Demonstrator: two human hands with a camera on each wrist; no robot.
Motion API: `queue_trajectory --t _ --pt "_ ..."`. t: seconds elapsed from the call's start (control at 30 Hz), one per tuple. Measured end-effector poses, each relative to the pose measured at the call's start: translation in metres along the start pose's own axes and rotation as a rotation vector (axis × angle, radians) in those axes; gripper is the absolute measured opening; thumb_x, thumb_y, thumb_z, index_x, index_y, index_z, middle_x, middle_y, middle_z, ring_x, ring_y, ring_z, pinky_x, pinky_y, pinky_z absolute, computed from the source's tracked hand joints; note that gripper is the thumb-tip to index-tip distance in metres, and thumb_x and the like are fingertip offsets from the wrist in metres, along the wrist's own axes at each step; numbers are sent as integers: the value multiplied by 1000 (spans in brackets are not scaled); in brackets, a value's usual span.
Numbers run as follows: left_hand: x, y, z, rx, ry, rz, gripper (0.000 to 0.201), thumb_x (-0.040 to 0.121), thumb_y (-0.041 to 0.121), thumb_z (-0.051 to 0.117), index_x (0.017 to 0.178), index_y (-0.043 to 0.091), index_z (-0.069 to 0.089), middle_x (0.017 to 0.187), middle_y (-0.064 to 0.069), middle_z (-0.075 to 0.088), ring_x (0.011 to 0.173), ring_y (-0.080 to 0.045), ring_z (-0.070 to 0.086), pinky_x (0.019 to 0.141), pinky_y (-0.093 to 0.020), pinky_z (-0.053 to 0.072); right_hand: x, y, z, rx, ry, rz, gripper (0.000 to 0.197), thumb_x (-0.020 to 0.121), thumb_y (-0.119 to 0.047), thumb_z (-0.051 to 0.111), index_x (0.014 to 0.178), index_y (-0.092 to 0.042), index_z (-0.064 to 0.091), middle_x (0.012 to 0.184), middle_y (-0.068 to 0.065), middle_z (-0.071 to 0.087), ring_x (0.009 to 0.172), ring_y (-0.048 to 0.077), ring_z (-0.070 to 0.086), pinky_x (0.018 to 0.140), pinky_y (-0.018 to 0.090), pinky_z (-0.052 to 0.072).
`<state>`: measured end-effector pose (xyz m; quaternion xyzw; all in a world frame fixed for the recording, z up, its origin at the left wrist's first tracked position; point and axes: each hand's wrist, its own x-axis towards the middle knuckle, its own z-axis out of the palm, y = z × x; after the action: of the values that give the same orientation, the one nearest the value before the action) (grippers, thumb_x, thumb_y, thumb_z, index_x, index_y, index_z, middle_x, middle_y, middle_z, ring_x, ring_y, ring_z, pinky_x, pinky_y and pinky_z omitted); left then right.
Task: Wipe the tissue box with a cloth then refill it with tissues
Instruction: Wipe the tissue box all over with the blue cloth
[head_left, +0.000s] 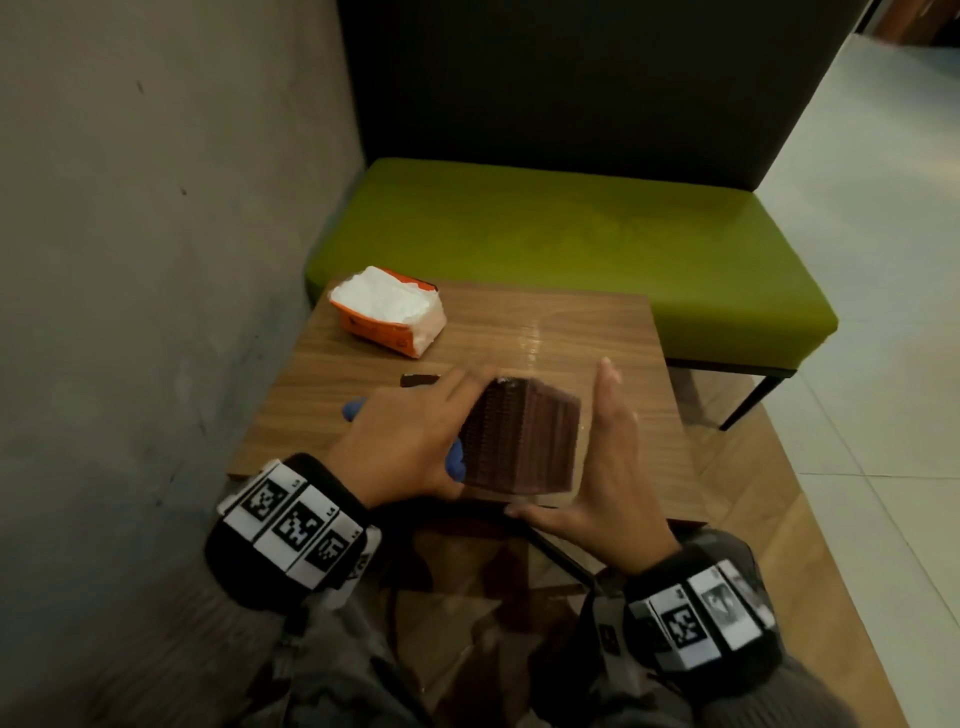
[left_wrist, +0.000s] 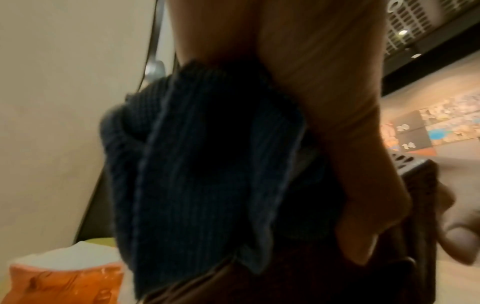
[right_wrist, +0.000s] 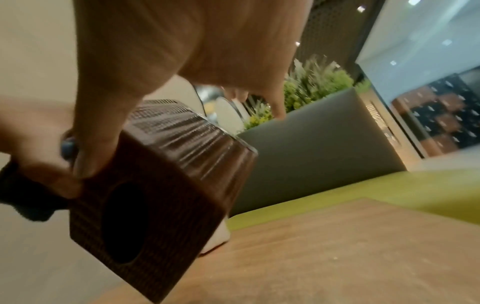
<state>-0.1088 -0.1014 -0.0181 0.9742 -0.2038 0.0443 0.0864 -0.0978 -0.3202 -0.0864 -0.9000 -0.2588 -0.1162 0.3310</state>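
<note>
Your left hand (head_left: 405, 447) flat, cloth (left_wrist: 207, 164) under fingers on tissue box (head_left: 524, 436); right hand (head_left: 608, 467) fingers straight, bracing. Follow ribs.

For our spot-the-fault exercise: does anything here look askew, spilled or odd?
The box is held tilted, its opening facing sideways rather than up. The pack is torn open, with tissues bulging out. Nothing looks spilled or broken.
</note>
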Motion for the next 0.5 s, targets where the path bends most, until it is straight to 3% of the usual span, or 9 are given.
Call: queue_trajectory --t 0.07,0.13,0.23,0.3,0.33,0.4,0.43,0.47,0.5 --pt "1 -3 4 81 21 128 106 46 40 79 137 18 29 122 0 56 76 -18 64 50 -32 47 7 -3 -1 -27 -66 -51 131 58 -69 68 151 -20 -9 160 10 9 147 28 15 109 62 29" --pt "3 -3 9 142 68 205 106 45 40 79 137 17 33 126 0 56 75 -18 65 49 -32 48 5 -7 5 11 -32 -55 119 58 -62 69 149 -15 10 149 9 32 135 22 35 104 54 40" --pt "11 -13 22 -9 58 217 98 60 35 77 144 30 25 127 -2 55 89 -21 64 65 -29 48 -1 -6 10 86 15 0 108 52 -55 74 140 -18 24 134 8 45 124 20 45 101 48 44" --pt "10 -25 29 -494 75 -23 93 69 27 80 141 43 24 110 -6 60 101 -28 61 81 -21 44 -7 -4 11 192 55 116 106 48 -49 79 136 -20 27 129 4 44 121 18 45 101 43 44" --pt "8 -30 30 -725 168 -204 86 68 32 81 138 38 31 108 -4 61 107 -24 60 87 -19 43 -10 0 13 231 85 177 108 47 -45 81 136 -19 27 128 2 43 120 17 44 102 40 43" --pt "4 -29 29 -943 591 -435 64 72 49 73 126 27 48 109 5 61 107 -9 58 92 -25 48 -14 5 18 287 134 235 109 45 -42 85 135 -23 26 129 -1 41 121 16 44 103 35 41" --pt "2 -22 28 -965 741 -477 55 77 53 66 121 25 52 111 7 61 108 -6 58 93 -30 49 -15 6 21 329 145 243 109 45 -41 87 134 -28 26 130 -1 41 122 16 44 103 35 42" --pt "2 -9 25 -981 791 -469 48 81 54 61 119 25 54 114 8 61 110 -6 57 95 -33 49 -16 6 24 365 149 228 108 45 -40 89 133 -31 25 131 1 41 123 18 44 103 36 42" --pt "3 5 26 -993 754 -425 44 84 52 59 119 27 55 118 7 60 112 -5 56 97 -32 48 -15 4 28 368 153 214 108 46 -38 89 133 -33 25 132 3 41 124 20 45 104 36 42"
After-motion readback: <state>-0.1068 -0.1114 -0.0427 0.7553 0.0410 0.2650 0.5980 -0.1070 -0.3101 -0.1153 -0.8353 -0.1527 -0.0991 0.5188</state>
